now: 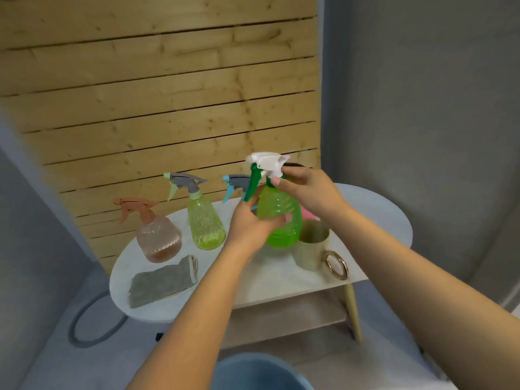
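A bright green spray bottle [277, 209] with a white head and dark green trigger is held upright just above the white oval table [374, 218]. My left hand [253, 223] grips its body from the left, thumb across the front. My right hand [305, 190] pinches the neck right below the white spray head. The bottle's base hangs near a gold metal cup [309, 249].
On the table stand a brown spray bottle [157, 237], a yellow-green one [205, 220] and a blue-triggered one [235, 185], mostly hidden behind my hands. A grey cloth [161, 281] lies front left. A wooden slat wall rises behind. A blue bucket [261, 372] sits below me.
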Motion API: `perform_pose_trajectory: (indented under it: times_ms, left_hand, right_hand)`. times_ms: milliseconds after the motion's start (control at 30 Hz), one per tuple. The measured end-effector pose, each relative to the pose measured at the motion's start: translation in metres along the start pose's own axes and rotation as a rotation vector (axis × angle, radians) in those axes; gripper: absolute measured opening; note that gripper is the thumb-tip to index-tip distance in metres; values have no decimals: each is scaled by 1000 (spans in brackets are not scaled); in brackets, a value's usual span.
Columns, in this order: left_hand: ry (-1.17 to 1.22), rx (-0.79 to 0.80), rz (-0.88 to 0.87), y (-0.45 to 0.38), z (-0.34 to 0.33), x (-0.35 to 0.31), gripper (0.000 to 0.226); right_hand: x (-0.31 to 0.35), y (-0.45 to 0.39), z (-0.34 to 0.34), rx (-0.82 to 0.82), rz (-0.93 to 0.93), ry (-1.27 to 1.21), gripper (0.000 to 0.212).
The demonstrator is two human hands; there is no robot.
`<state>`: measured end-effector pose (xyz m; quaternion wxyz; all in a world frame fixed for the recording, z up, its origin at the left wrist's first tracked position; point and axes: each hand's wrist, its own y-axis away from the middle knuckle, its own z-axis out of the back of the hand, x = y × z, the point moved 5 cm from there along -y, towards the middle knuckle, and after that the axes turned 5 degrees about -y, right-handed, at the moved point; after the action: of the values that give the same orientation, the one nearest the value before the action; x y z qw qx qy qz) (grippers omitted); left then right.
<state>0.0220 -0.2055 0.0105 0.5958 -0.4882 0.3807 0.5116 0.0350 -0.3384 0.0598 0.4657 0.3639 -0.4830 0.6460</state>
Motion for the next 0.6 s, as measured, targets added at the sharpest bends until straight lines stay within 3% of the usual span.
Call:
perform_pose_trajectory:
  times_ms: [133, 233, 400, 500, 600]
  left_hand:
    - [40, 57, -88, -30, -31, -46, 46]
    - [32, 150, -102, -53, -75, -60, 48]
    - [21, 244, -21, -78, -148, -39, 63]
    - [-92, 225, 14, -91, -178, -14, 78]
    - [-197, 181, 29, -96, -195, 1, 78]
  right_hand:
    - [-6, -19, 41, -2, -96, 22, 42]
    - [-16, -30, 83, -71, -140, 9, 39]
    - [-58, -36, 131, -113, -161, 4, 31]
    - [-93, -38, 145, -145, -191, -34, 32]
    - [-118, -44, 146, -174, -216, -104, 35]
